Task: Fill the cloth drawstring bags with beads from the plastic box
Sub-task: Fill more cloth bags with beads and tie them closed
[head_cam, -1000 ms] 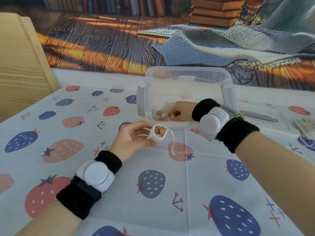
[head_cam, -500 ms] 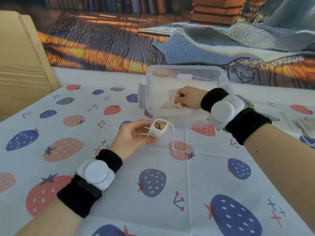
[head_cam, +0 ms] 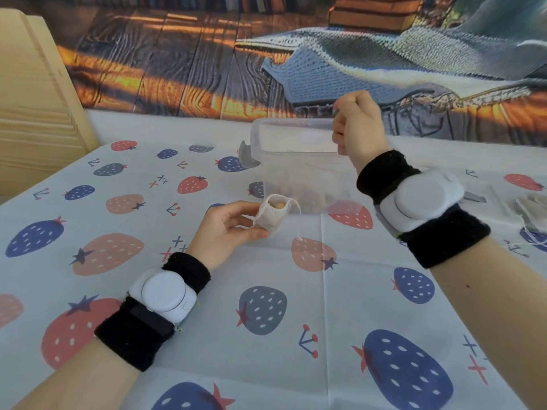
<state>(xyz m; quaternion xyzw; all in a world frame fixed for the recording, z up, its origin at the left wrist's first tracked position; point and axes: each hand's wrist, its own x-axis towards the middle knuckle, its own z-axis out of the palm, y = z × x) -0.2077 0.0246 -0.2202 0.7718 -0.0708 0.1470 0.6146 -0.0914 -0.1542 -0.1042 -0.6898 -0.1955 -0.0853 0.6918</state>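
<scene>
Left hand (head_cam: 229,224) pinched the bag (head_cam: 273,213), mouth up, just past its fingertips, beads showing inside. Right hand (head_cam: 356,128) was fisted above the box (head_cam: 293,149); contents can't tell. Bag lay down-left of the right fingers, left hand nearer.

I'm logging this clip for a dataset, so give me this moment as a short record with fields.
left hand: pinches small white cloth drawstring bag, mouth open
bag contents: tan round beads visible
right hand: fist raised above clear plastic box; contents hidden
box: on strawberry-print tablecloth, beads at bottom
far right: more cloth bags
</scene>
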